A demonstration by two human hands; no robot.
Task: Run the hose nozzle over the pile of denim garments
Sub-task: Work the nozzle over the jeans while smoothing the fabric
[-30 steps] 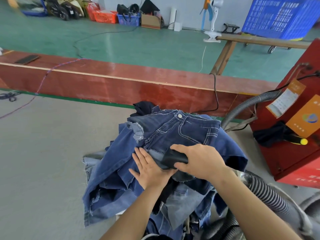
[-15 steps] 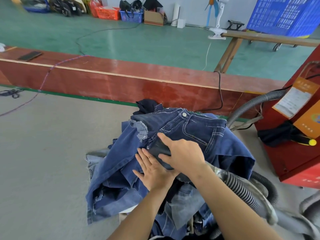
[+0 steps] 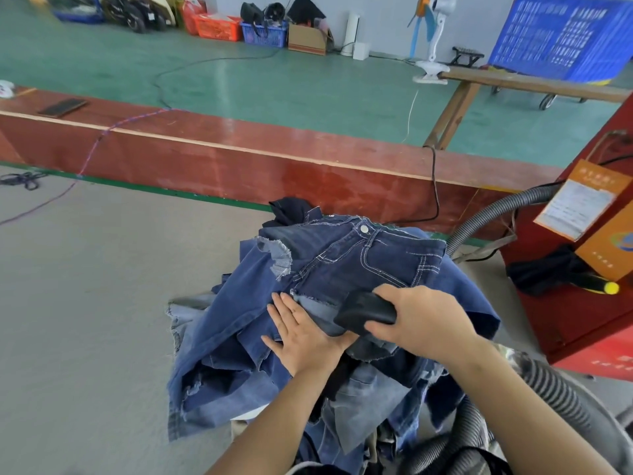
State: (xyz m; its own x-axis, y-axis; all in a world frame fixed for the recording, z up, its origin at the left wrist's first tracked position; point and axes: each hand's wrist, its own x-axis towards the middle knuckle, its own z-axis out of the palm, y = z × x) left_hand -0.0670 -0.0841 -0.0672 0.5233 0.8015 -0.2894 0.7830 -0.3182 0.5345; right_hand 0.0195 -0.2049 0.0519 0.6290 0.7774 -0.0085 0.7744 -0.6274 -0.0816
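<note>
Right hand (image 3: 423, 318) curled round the black hose nozzle (image 3: 368, 311), now pulled back toward the body and rightward, off the jeans' fly where it sat half a second ago. Left hand (image 3: 301, 332) flat, fingers spread, still pressing the pile of denim garments (image 3: 308, 303) just left of the nozzle. Grey ribbed hose (image 3: 561, 395) trailing behind the right forearm. Red machine (image 3: 582, 320) right of both hands.

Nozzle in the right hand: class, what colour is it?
Black; the nozzle shows clearly in the head view.
</note>
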